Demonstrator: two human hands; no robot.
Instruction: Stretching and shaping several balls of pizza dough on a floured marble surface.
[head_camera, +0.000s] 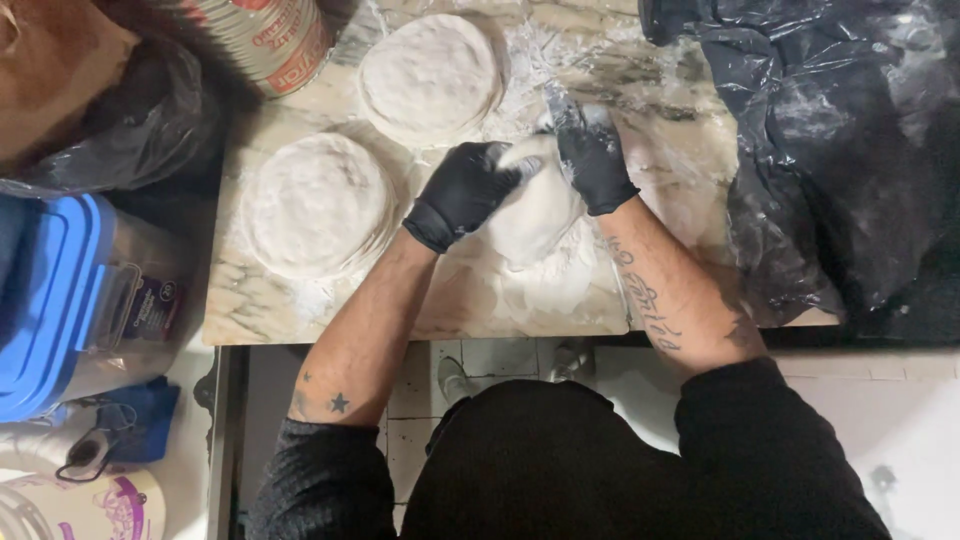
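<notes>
Both my hands wear black gloves and grip one white dough piece (537, 210) over the floured marble counter (470, 300). My left hand (462, 190) clasps the dough's left side. On its upper right side presses my right hand (592, 155). Two flattened round dough discs lie to the left: one disc (318, 205) beside my left hand, another disc (432, 75) farther back. Flour dusts the counter under the dough.
A crumpled black plastic sheet (850, 150) covers the counter's right side. A large tin can (270, 40) stands at the back left, next to a dark bag (130, 120). A blue-lidded plastic container (70, 300) and white tubs (80, 500) sit at the left.
</notes>
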